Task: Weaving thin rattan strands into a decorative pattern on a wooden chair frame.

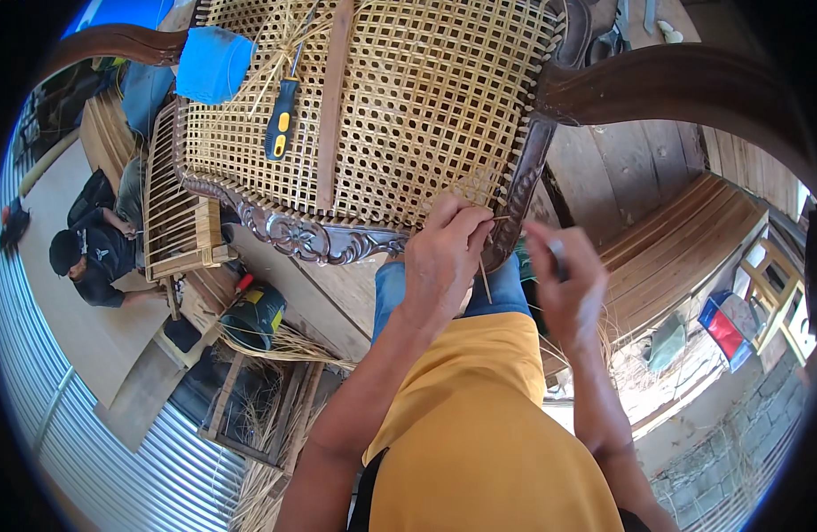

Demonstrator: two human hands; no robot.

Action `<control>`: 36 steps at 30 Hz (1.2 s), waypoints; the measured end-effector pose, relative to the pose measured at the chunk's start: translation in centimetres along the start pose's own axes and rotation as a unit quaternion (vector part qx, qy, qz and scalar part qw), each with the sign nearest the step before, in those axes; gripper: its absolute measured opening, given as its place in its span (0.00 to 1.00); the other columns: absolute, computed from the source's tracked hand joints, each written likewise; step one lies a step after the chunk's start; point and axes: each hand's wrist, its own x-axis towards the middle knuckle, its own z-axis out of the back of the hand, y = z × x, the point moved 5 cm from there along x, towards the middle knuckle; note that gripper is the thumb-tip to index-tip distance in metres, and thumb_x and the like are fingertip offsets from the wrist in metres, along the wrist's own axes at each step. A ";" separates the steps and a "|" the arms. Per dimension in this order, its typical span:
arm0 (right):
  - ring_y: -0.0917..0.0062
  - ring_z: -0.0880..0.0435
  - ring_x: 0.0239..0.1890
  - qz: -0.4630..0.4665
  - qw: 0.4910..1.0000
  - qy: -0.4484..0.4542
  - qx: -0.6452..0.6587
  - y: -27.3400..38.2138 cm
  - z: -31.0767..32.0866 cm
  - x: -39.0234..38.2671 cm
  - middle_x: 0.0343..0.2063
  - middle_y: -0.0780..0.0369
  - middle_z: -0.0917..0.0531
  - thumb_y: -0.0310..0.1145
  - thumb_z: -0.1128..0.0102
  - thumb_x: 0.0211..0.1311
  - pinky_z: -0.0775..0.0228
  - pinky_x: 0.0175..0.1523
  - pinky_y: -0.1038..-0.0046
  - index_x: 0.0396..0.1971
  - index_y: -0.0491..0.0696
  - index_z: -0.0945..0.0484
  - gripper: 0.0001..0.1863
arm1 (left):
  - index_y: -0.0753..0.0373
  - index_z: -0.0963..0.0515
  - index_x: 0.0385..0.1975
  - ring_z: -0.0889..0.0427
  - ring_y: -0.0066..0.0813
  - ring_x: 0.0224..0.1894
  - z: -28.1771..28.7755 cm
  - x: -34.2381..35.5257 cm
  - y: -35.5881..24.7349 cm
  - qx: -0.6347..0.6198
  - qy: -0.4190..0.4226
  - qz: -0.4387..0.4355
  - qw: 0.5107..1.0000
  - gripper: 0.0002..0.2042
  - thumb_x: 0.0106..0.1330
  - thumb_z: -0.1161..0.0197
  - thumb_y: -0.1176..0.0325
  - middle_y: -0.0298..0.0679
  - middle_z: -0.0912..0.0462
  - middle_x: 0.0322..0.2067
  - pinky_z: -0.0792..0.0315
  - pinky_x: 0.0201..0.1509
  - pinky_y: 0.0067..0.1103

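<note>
A carved dark wooden chair frame (313, 238) with a woven cane seat (426, 97) lies in front of me. My left hand (446, 257) pinches a thin cane strand (485, 282) at the seat's near right corner, fingers pressed against the weave. My right hand (564, 284) hovers just right of the frame, closed around a small slim tool that is blurred. On the cane lie a yellow-and-blue screwdriver (282, 120) and a flat wooden slat (331, 106).
A blue roll (213, 64) sits on the chair's far left edge. Another person in dark clothes (94, 253) works at the left beside a slatted wooden piece (173, 213). A green power tool (253, 315) and loose cane lie on the floor. Wooden planks (683, 239) stack at the right.
</note>
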 end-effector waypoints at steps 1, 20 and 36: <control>0.80 0.24 0.25 0.011 0.999 0.025 0.031 0.3 -1.1 -0.9 0.27 0.61 0.20 0.18 0.38 0.57 0.33 0.28 0.78 0.44 0.44 0.17 0.15 | 0.65 0.19 0.34 0.19 0.34 0.31 0.0 0.1 0.0 0.000 0.010 -0.019 1.000 0.07 0.56 0.32 0.79 0.39 0.22 0.32 0.24 0.32 0.24; 0.66 0.23 0.28 -0.052 0.992 0.102 0.045 1.2 -3.4 -0.6 0.30 0.56 0.25 0.20 0.41 0.57 0.28 0.33 0.70 0.52 0.42 0.25 0.20 | 0.66 0.19 0.38 0.17 0.26 0.31 0.7 -0.1 1.1 -0.088 0.062 -0.016 0.994 0.10 0.56 0.33 0.80 0.39 0.20 0.37 0.22 0.32 0.19; 0.90 0.32 0.26 -0.271 0.938 0.127 0.176 -0.7 -3.8 -0.6 0.29 0.68 0.26 0.24 0.44 0.65 0.37 0.30 0.85 0.54 0.42 0.27 0.18 | 0.61 0.21 0.33 0.18 0.37 0.27 0.0 0.2 0.6 -0.055 0.036 -0.014 0.998 0.07 0.56 0.32 0.77 0.37 0.22 0.31 0.23 0.29 0.27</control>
